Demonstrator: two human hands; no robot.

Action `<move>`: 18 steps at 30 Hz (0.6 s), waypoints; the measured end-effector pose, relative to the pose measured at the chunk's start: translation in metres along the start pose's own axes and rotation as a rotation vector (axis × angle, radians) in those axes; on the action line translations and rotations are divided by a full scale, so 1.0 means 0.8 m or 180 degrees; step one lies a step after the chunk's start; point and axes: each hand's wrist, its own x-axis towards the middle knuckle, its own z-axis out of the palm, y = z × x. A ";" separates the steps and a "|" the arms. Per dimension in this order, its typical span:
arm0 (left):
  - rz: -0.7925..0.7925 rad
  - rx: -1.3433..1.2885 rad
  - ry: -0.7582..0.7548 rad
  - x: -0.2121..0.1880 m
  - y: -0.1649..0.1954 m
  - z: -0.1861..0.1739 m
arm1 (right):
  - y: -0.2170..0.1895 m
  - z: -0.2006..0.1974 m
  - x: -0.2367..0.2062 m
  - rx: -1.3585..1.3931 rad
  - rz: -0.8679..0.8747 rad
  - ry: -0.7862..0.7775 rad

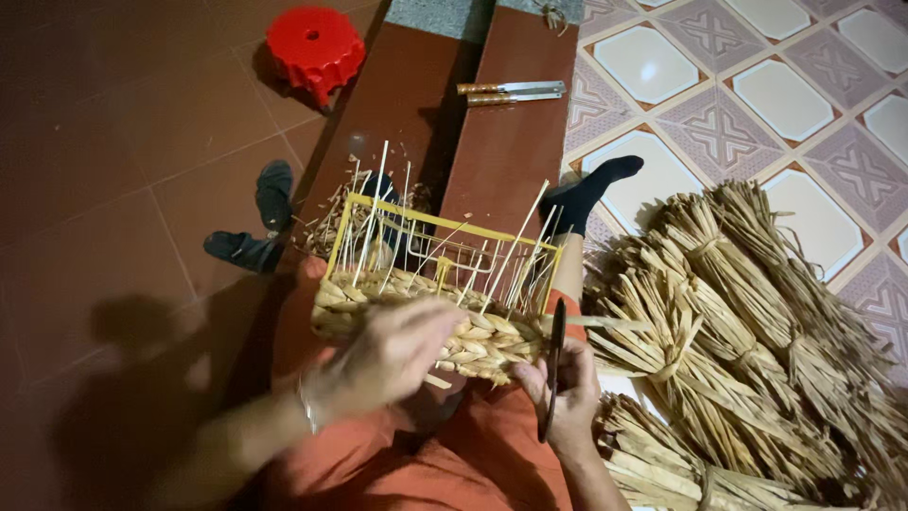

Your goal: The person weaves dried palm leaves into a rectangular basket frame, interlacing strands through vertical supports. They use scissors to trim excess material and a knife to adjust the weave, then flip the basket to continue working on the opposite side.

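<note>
We hold a half-woven basket [430, 317] on our lap. It has a yellow wire frame [445, 227] on top and thick braided straw around its lower part. Thin straw sticks poke up out of it.

The basket lies straight in front of our hands, touching both. Its long side runs from left to right, a little lower on the right end. Our left hand [388, 355] lies over the braided wall near the middle. It looks blurry, so we cannot tell if its fingers pinch a strand or just press on it. Our right hand [567, 393] is closed around a dark, thin tool [552, 364] that stands almost upright. This hand sits at the basket's right end, just under it. The left hand is nearer the basket's middle.

Right of the basket lie big bundles of dry straw [747, 331]. Beyond the basket we see our dark socks, two knives [511, 92], and a red plastic stool [314, 43] on the floor.
</note>
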 end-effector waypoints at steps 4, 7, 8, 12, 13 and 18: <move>-0.0924 0.0801 -0.1777 0.046 -0.028 0.006 | 0.012 0.004 -0.012 0.0002 -0.0146 -0.0060; -0.1265 0.1350 -0.2585 0.065 -0.032 0.023 | 0.017 0.005 -0.015 0.0234 -0.0071 -0.0014; -0.1224 0.1396 -0.2595 0.066 -0.031 0.027 | 0.019 0.004 -0.015 0.0292 -0.0064 -0.0023; -0.1243 -0.0015 -0.0763 0.048 -0.032 0.030 | 0.030 -0.006 -0.016 0.0306 0.0013 -0.0015; -0.1137 -0.0104 -0.0499 0.040 -0.034 0.028 | 0.034 -0.009 -0.016 0.0251 0.0039 -0.0008; -0.0841 -0.0168 -0.0145 0.007 -0.032 0.023 | 0.049 -0.013 -0.018 0.0414 0.0098 -0.0073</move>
